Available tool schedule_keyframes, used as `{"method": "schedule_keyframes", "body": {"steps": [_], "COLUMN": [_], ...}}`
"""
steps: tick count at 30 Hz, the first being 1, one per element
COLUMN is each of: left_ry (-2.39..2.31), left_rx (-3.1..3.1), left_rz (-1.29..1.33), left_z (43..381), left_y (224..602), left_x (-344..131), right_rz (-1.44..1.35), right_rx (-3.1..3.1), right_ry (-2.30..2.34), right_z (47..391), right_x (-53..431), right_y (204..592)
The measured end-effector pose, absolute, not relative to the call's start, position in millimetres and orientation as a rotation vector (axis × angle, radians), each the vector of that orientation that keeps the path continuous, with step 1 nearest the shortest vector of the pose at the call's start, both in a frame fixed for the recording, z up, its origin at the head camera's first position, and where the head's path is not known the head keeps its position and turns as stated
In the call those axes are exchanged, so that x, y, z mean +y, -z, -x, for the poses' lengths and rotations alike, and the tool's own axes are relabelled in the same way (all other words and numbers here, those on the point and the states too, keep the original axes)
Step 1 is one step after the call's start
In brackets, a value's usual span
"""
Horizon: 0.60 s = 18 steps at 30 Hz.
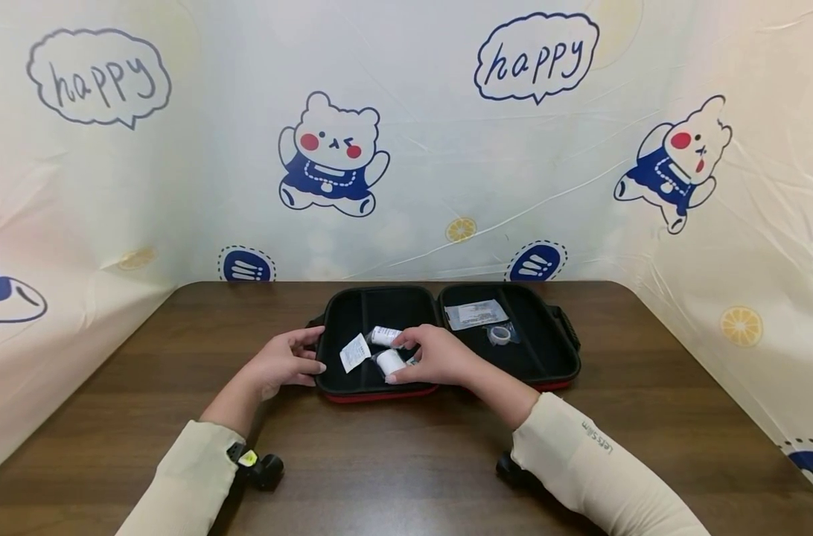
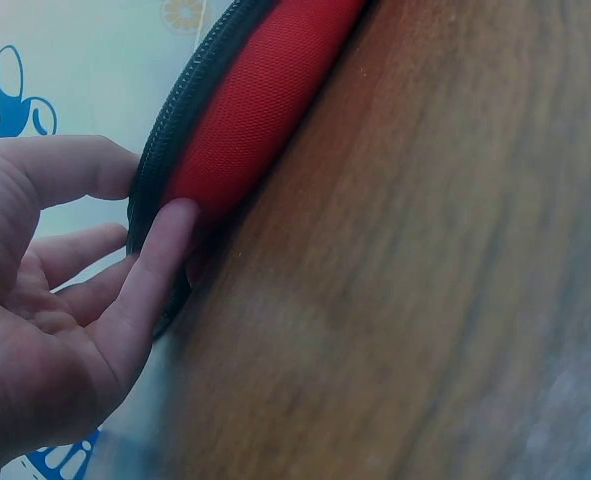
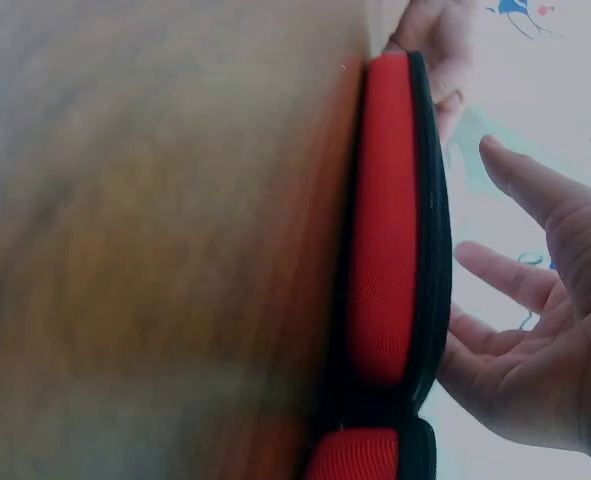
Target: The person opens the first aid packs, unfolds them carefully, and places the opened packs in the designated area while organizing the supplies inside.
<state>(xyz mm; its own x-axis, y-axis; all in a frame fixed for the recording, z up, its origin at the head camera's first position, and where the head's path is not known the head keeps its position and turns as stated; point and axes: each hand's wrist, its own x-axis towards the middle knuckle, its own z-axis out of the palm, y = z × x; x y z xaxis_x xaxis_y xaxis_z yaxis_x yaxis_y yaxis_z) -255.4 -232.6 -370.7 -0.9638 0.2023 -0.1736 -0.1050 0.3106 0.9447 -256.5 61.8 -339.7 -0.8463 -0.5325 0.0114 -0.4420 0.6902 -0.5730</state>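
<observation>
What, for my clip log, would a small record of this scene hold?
Case: open on the table, red outside, black inside
Left hand: holds the case's left edge
Right hand: over the left half, near two white cylinders; contact unclear
Left half also: white packet
Right half: flat packet, white ring

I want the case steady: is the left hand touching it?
Touching: the left wrist view shows the left hand pinching the edge of the case, thumb on its red side.
</observation>
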Motion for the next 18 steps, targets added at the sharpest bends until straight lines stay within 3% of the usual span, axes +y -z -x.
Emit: {"method": "schedule_keyframes", "body": {"steps": [18], "left_ry": [-1.712], "left_rx": [2.316], "left_rz": [-0.108], "left_z": [256.4], "left_y": [373.0], "left_x": [-233.5], "right_rz": [0.807], "right_rx": [2.779], "right_ry": [0.838], "right_z": [250.1], "right_x": [52.2], "right_y": [342.5]}}
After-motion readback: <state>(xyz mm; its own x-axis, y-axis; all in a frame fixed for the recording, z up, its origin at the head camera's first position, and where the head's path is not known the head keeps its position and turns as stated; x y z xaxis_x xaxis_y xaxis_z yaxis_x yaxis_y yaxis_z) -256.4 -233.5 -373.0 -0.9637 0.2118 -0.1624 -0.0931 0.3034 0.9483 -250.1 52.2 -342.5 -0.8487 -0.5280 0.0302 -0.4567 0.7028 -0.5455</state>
